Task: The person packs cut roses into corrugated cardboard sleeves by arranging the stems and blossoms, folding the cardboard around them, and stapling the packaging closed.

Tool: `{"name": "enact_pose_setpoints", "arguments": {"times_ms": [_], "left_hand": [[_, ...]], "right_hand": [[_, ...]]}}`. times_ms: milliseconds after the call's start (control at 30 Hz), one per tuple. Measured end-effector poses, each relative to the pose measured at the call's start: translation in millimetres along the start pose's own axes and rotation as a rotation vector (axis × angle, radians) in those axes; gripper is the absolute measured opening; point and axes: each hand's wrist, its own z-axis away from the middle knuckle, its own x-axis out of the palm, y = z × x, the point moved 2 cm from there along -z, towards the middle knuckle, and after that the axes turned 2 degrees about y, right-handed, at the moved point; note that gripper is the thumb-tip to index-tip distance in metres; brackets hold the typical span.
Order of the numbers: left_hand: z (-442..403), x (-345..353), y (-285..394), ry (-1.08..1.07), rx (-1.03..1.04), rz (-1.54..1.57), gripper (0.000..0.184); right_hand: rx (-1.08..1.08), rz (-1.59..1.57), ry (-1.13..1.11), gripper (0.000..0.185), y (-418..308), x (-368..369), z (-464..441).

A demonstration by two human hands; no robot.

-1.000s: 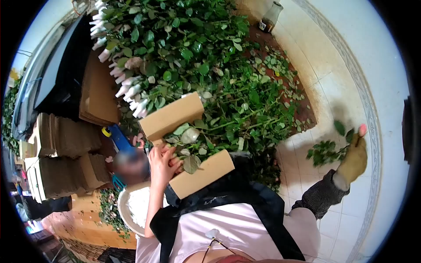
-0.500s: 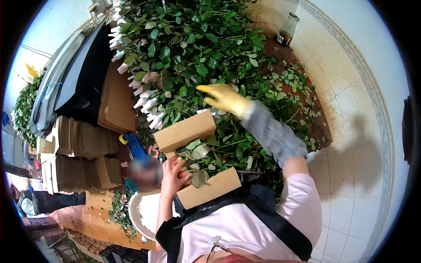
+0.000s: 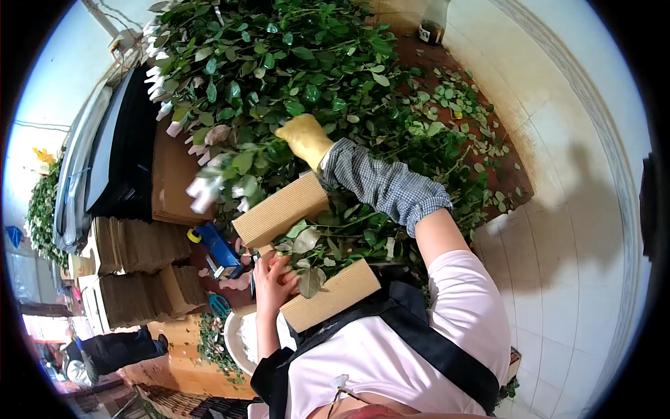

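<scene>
Yellow-gloved right hand (image 3: 305, 140): eleven o'clock, fingers curled among leafy stems (image 3: 293, 77); hold unclear.
Bare left hand (image 3: 273, 281): seven o'clock, fingers bent beside cardboard flaps (image 3: 331, 297); hold unclear.
Leafy stems: heaped toward eleven o'clock.

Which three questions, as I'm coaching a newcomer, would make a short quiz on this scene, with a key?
1. Choose: what covers the right hand? (a) a yellow glove; (b) a blue glove; (c) nothing.
2. True or false: the left hand is beside corrugated cardboard.
3. Fill in: the sleeve nearest the right hand has a ___ pattern.

Key: 1 a; 2 true; 3 checked.
</scene>
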Motion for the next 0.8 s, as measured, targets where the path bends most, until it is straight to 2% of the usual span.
{"name": "enact_pose_setpoints", "arguments": {"times_ms": [33,100,133,167,233,300,333,367,433,467,500,567,633,700,733,767,800], "left_hand": [[0.6,1.8,-1.6,-0.004,0.006,0.004,0.057],[2.6,4.8,-4.8,0.021,-0.011,0.029,0.056],[2.1,3.7,-3.5,0.021,-0.008,0.029,0.056],[2.7,3.3,-3.2,0.019,-0.006,0.028,0.056],[2.6,3.1,-3.0,0.015,-0.014,-0.002,0.057],[1.8,2.6,-3.2,0.014,0.021,-0.009,0.057],[1.1,2.1,0.9,0.010,0.016,-0.003,0.057],[0.0,-1.9,2.7,0.002,0.015,-0.006,0.057],[-3.0,-1.2,-0.2,0.010,0.029,-0.028,0.057],[0.1,0.7,-0.4,0.002,0.024,-0.044,0.056],[0.3,0.4,1.2,0.012,0.013,-0.006,0.056],[-1.2,-1.1,2.6,-0.002,0.022,-0.024,0.056],[-0.6,-0.7,1.0,0.002,0.026,-0.027,0.057],[2.1,-0.2,0.1,0.015,0.039,-0.024,0.055],[1.6,-2.0,1.9,0.008,0.020,-0.014,0.055],[0.4,-2.8,3.9,-0.003,0.009,-0.001,0.055],[0.1,-3.5,3.9,-0.015,0.007,-0.016,0.056]], "right_hand": [[-0.063,-0.045,0.152,0.009,-7.1,-22.7,-1.8],[-0.095,-0.024,0.231,0.008,-27.0,-53.7,-14.6],[-0.166,-0.047,0.309,0.006,-42.1,-97.3,-13.2],[-0.199,0.034,0.255,0.011,-51.1,-121.4,-9.0],[-0.200,0.089,0.388,0.011,-53.8,-127.1,-6.2],[0.010,0.077,0.214,0.016,-30.3,-95.1,-2.9],[0.095,0.317,-0.031,0.014,-5.4,-50.5,3.9],[0.116,0.361,-0.213,0.012,1.0,-60.9,11.9],[0.148,0.296,-0.185,0.010,7.3,-56.0,13.9],[0.097,0.324,-0.090,0.012,7.2,-52.7,18.0],[0.102,0.322,-0.099,0.012,9.2,-52.6,21.9],[-0.060,0.377,0.121,0.009,18.4,-59.8,17.0],[-0.017,0.309,0.326,0.003,37.4,-85.2,13.4],[0.218,0.021,0.427,0.011,82.6,-85.7,14.2],[0.143,0.230,0.339,0.021,88.7,-132.7,20.9],[-0.068,0.237,0.585,0.032,115.4,-144.2,27.2],[-0.018,0.243,0.545,0.034,146.9,-143.3,29.5]]}}
